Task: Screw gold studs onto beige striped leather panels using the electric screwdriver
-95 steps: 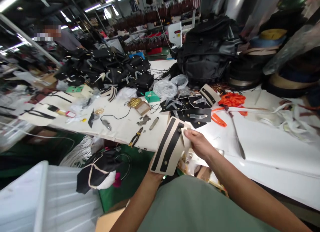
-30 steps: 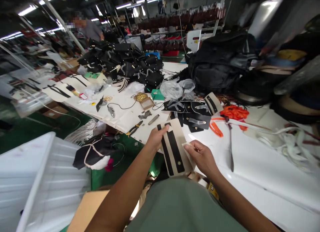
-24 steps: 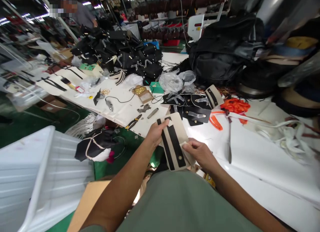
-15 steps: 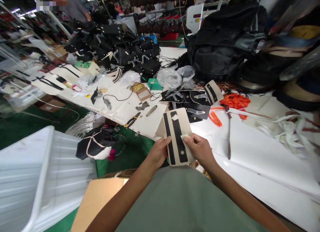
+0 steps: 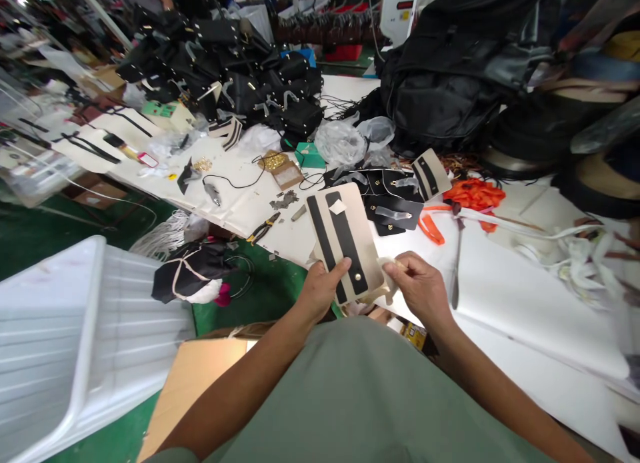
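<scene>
My left hand (image 5: 320, 288) is closed on a beige bag panel (image 5: 367, 246), thumb on its face and fingers behind. Two black strips run along the panel; one carries a white diamond-shaped patch (image 5: 337, 207) near its top and a small round snap (image 5: 357, 276) near its bottom. Just right of the panel, my right hand (image 5: 424, 284) pinches a crumpled pale cloth (image 5: 387, 271) between thumb and fingers. Black flap pieces (image 5: 393, 213) with metal fittings lie on the table behind, and another striped beige panel (image 5: 431, 175) rests beside them.
Pliers (image 5: 264, 228) lie at the table edge, near a box of gold fittings (image 5: 286, 172). Black bags (image 5: 250, 93) are heaped at the back left, and a large black bag (image 5: 450, 83) stands at the back right. Orange strips (image 5: 475, 195) lie rightward; a white bin (image 5: 95, 330) stands left.
The panel has been raised and tilted in my left hand. My right hand, with the pale cloth, has drawn off the panel's face to the right.
</scene>
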`<state>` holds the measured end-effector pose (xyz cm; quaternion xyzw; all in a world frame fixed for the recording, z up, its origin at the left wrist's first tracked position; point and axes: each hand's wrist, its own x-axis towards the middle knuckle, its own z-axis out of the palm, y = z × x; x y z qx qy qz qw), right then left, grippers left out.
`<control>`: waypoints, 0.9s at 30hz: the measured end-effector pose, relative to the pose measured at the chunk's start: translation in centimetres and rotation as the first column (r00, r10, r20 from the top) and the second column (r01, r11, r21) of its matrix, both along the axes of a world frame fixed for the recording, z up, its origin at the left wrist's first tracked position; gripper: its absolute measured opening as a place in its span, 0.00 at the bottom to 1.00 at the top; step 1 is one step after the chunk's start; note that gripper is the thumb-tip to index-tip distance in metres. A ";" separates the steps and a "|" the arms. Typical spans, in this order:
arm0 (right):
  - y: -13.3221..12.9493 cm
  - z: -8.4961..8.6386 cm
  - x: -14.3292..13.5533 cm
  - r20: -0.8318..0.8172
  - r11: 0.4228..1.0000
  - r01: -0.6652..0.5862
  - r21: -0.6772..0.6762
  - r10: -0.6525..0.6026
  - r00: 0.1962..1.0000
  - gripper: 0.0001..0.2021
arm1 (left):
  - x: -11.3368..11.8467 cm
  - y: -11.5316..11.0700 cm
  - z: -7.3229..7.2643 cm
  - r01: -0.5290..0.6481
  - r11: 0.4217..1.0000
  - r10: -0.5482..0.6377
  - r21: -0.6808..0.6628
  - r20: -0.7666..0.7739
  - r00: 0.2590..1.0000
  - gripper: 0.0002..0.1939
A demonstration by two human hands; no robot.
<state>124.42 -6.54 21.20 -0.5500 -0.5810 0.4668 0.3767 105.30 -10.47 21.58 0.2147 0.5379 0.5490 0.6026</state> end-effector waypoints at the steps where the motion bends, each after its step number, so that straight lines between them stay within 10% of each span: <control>1: -0.4 0.1 -0.1 0.000 0.996 -0.053 -0.070 0.053 0.999 0.23 | 0.0 0.1 0.1 0.000 1.000 0.000 0.018 -0.018 1.000 0.29; 10: -1.4 -0.6 -2.1 0.064 0.972 -0.125 -0.200 0.140 0.988 0.27 | 0.7 0.2 1.5 0.127 0.991 -0.118 0.037 -0.186 0.975 0.23; 19: -0.8 0.9 -1.5 0.045 0.879 -0.401 -0.258 0.426 0.904 0.20 | 0.2 -0.4 1.3 0.001 1.000 -0.007 -0.031 -0.219 0.976 0.22; 27: -1.3 0.8 -2.2 0.064 0.934 -0.279 -0.224 0.300 0.952 0.24 | -0.3 -0.8 1.0 -0.043 0.999 0.050 0.031 -0.291 0.956 0.22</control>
